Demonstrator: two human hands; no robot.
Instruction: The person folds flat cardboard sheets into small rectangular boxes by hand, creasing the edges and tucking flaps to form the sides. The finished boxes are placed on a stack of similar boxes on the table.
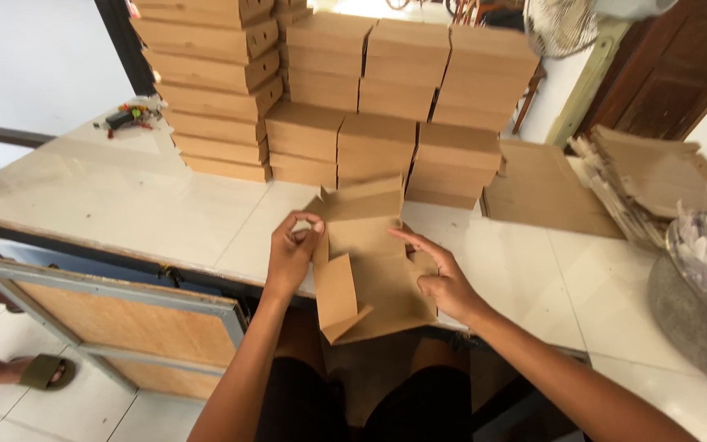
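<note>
White tiled counter carries the work, with stacks of finished brown boxes well beyond the fingertips and a pile of flat blanks off to the right-hand side.

Between both hands sits a half-folded cardboard box blank, resting at the counter's near edge and partly overhanging it. The left hand has thumb and fingers pinched together on the upper left side flap. The right hand lies on the right panel, fingers spread apart and pressing flat, with the index finger extended toward the centre crease.

Risk assessment, as judged from this position:
- Overhang: the lower flap hangs below the fingers unsupported; releasing the right-hand pressure could let the blank slide off the edge.
- Pinch point: excessive force at the left fingertips may crease or tear the flap outside its score line.
- Misalignment: uneven pressure could leave the walls skewed.
</note>
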